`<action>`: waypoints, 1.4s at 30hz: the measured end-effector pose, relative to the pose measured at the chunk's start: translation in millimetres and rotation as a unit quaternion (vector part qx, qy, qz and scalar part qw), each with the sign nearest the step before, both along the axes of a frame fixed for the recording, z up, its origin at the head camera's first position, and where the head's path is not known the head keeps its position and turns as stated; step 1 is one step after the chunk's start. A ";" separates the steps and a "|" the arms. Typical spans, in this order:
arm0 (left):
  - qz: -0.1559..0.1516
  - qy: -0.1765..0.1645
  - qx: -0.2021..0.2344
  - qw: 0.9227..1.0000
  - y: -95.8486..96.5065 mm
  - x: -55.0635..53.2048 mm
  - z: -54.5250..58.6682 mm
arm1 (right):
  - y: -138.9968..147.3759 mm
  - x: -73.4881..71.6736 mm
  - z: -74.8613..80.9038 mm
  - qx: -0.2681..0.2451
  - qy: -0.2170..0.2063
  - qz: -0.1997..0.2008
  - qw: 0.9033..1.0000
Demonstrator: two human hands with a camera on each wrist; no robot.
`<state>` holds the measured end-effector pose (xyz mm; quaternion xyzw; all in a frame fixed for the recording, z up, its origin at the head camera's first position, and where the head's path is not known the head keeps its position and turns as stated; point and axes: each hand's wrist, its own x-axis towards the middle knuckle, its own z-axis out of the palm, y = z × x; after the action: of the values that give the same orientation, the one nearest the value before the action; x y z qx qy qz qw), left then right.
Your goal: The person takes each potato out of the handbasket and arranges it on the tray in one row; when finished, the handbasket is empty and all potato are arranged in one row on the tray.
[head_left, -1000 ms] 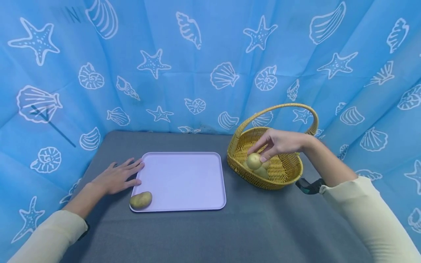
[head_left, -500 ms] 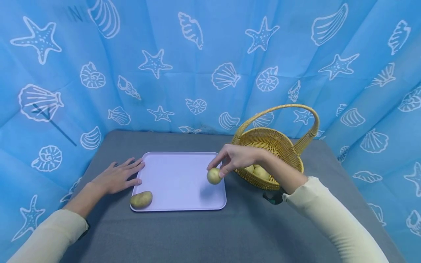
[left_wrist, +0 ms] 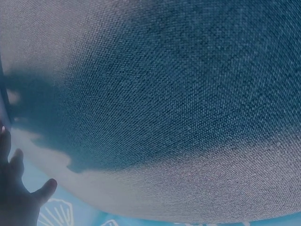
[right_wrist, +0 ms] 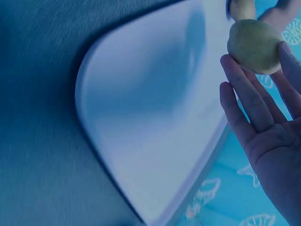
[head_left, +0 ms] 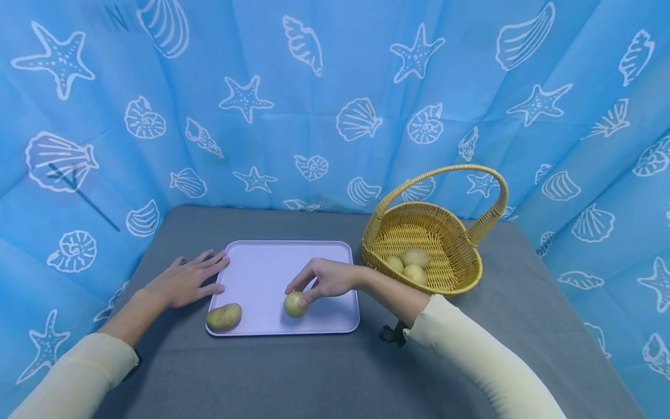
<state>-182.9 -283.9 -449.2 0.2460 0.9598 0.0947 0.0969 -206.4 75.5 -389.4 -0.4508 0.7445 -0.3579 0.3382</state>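
Observation:
My right hand (head_left: 328,278) pinches a round, yellowish potato (head_left: 295,304) between thumb and fingertips, over the lower middle of the pale lilac tray (head_left: 262,267). The right wrist view shows this potato (right_wrist: 256,47) at the fingertips, above the tray (right_wrist: 155,136). A longer, greener potato (head_left: 224,317) lies in the tray's near left corner. My left hand (head_left: 184,282) rests with fingers spread at the tray's left edge, holding nothing. In the left wrist view only part of the left hand (left_wrist: 21,188) shows, dark against the light.
A yellow wicker basket (head_left: 445,250) with a tall arched handle stands right of the tray. Inside lie 3 potatoes (head_left: 415,258) at its near left side. Grey cloth (head_left: 293,372) covers the table. A blue curtain (head_left: 314,87) with white shells and starfish hangs behind.
My right hand has carried the round potato out of the basket, leftward and down over the tray. The left hand stays at the tray's left edge.

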 end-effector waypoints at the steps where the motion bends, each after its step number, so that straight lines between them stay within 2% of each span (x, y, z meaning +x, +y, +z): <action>1: 0.001 0.001 0.001 1.000 -0.4 -0.1 -1.0 | -4.1 0.5 -3.3 -0.001 -0.003 -0.005 1.000; 7: -0.006 0.013 0.008 1.000 -0.1 1.1 1.2 | -25.8 3.1 -18.7 -0.006 -0.012 -0.019 1.000; 12: -0.002 0.004 -0.006 1.000 1.7 1.1 3.3 | -42.4 7.4 -28.4 -0.023 -0.022 -0.010 0.999; 17: -0.002 -0.001 -0.014 1.000 0.6 -0.6 0.1 | -58.8 12.5 -35.7 -0.033 -0.019 -0.006 0.999; 27: 0.004 -0.012 -0.007 1.000 1.1 1.4 3.2 | -77.4 19.6 -41.9 0.006 -0.017 -0.060 0.998; 35: 0.006 -0.006 -0.006 1.000 1.3 0.9 4.4 | -74.1 19.3 -39.2 0.019 -0.021 -0.061 0.998; 42: -0.001 0.003 -0.004 1.000 0.6 0.1 1.6 | -54.2 19.2 -23.4 0.035 0.012 -0.037 0.999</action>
<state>-182.8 -283.4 -447.6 0.2463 0.9603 0.0900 0.0953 -187.2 21.2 -412.8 -0.4150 0.7769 -0.3382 0.3314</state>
